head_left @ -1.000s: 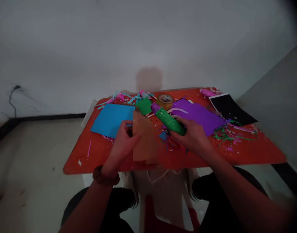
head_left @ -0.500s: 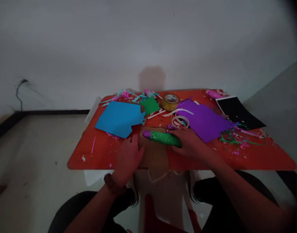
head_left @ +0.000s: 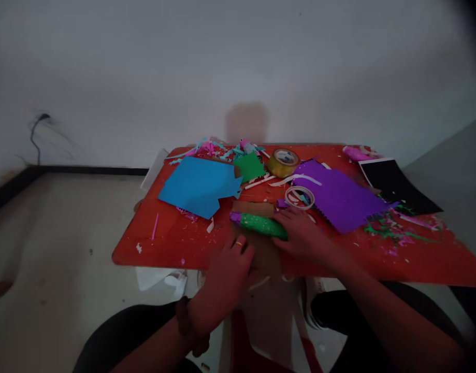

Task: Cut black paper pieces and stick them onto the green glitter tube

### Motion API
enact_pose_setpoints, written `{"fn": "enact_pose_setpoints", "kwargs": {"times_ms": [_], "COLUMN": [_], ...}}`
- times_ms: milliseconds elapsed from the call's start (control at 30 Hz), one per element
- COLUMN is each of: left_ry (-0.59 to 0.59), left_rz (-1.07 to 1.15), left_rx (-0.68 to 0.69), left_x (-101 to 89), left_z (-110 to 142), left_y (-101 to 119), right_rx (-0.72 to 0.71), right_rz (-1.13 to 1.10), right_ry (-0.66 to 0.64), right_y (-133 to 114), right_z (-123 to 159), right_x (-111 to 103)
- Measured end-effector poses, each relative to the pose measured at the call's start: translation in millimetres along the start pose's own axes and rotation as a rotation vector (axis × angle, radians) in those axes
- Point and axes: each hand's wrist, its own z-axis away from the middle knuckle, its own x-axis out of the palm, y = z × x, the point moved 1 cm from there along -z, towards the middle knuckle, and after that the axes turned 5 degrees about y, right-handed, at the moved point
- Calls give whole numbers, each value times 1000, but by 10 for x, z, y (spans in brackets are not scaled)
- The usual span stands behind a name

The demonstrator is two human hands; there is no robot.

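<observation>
My right hand is closed around the right end of a green, cucumber-shaped paper roll with pale specks and a purple tip. The roll lies across a piece of brown cardboard at the middle of the table. Just in front of the roll, my left hand rests over the cardboard, loosely bent and holding nothing that I can see. It wears a ring, and its fingertips are partly hidden. Beyond my right hand lies a white tape ring.
The red table bears a blue sheet, a green piece, a yellow tape roll, a purple sheet and a black sheet. Paper scraps lie at the right. A wall stands behind.
My left hand has shifted right and towards me, over the cardboard. My right hand stays on the green roll. The view has shifted slightly.
</observation>
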Motion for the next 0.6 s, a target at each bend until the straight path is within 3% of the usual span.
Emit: {"fn": "enact_pose_setpoints", "kwargs": {"times_ms": [367,500,600], "left_ry": [-17,36,119], "left_rz": [-17,-23,-35], "left_rx": [-26,-5,43], "left_x": [-56,-65,-46], "left_z": [-11,-26,-70], "left_y": [42,47,51], "right_rx": [30,82,102], "right_rz": [46,30,-19], "right_ry": [-77,-94,-31], "right_y": [40,-57,-42], "right_z": [-10,-1,1], "right_x": [61,-21,-131]}}
